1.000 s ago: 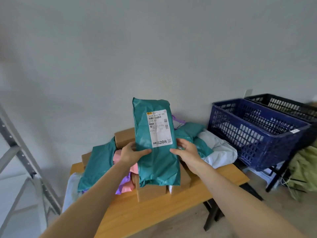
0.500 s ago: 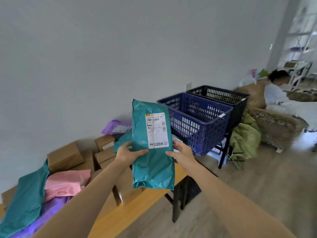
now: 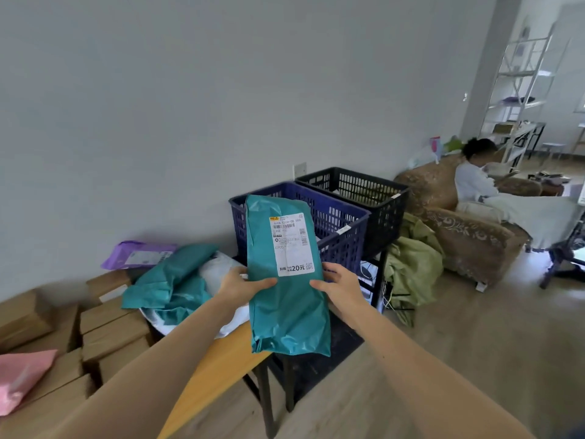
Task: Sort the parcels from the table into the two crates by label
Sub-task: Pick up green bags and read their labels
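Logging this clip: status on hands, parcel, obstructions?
Gripping teal parcel upright: left hand, right hand; label toward camera. Behind it blue crate, black crate beyond. No obstruction seen.

Pale grey wall [image 3: 158, 106], light wood floor [image 3: 443, 359], brightest at the far right.
Beyond the fingers [image 3: 319, 285] the bare wall carries one socket [image 3: 300, 169]. Well to their right a person [image 3: 471, 182] sits in a brown patterned armchair [image 3: 468, 239], a crumpled green sack [image 3: 414, 264] lying on the floor between the fingers and that chair; behind it stand a grey pillar [image 3: 487, 58] and white metal shelving [image 3: 522, 74].
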Available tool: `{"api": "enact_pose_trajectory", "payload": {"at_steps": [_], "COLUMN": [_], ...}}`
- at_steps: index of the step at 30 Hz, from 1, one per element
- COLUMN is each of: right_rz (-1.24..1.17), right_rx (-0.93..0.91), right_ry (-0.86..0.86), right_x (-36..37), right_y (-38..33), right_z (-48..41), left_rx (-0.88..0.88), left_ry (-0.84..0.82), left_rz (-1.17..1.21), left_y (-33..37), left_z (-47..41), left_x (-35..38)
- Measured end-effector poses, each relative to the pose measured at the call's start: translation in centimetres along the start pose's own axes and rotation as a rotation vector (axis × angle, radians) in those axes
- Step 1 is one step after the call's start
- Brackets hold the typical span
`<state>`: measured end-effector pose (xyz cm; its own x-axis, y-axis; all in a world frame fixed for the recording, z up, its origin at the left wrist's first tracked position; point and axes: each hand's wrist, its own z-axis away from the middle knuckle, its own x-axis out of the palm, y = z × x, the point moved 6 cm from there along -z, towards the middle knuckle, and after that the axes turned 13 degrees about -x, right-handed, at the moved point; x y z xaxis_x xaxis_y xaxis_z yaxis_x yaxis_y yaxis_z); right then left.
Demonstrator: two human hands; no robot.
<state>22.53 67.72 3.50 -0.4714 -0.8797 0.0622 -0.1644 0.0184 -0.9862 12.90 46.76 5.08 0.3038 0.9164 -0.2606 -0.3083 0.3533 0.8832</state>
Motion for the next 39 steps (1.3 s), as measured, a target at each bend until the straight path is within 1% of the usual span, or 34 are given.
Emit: {"api": "enact_pose_trajectory", "payload": {"at_steps": [6, 10, 13, 18, 22, 27, 32, 35, 39], "right_rz": [0.09, 0.044, 0.021, 0.099, 0.121, 0.134, 0.106, 0.098, 0.126], "right_rx": [-0.07, -0.032, -0.01, -0.024, -0.037, -0.025, 0.026, 0.048, 0.068], "right_ry": [-0.004, 0.052, 0.091, 0.085, 0.054, -0.026, -0.093, -0.118, -0.193], "right_x": [-6.2, -8.8, -10.3, -11.5, -11.0, -8.9, -6.5, -5.4, -3.4], "right_y": [-0.9, -0.8, 0.1, 0.7, 0.8, 1.0, 1.9, 2.7, 4.8], "right_z": [-4.2, -7.1, -9.6, -15.8, -22.5, -30.9, -37.3, -39.9, -42.8], "left_rx": [0.002, 0.037, 0.024, -0.033, -0.061, -0.08, -0.107, -0.126, -0.209], "left_ry": [0.001, 0.068, 0.086, 0.048, 0.047, 0.098, 0.129, 0.132, 0.141], "left_rz": [-0.04, -0.068, -0.072, -0.022, 0.039, 0.08, 0.097, 0.1, 0.101], "left_y": [3.7, 5.9, 7.1, 9.1, 11.9, 15.6, 18.5, 19.3, 18.2], "left_z": [-1.3, -3.0, -5.1, -10.8, -16.0, -22.1, -26.9, -28.8, -31.8], "left_x": [6.4, 9.3, 11.3, 13.8, 14.4, 13.5, 12.2, 11.7, 11.3]}}
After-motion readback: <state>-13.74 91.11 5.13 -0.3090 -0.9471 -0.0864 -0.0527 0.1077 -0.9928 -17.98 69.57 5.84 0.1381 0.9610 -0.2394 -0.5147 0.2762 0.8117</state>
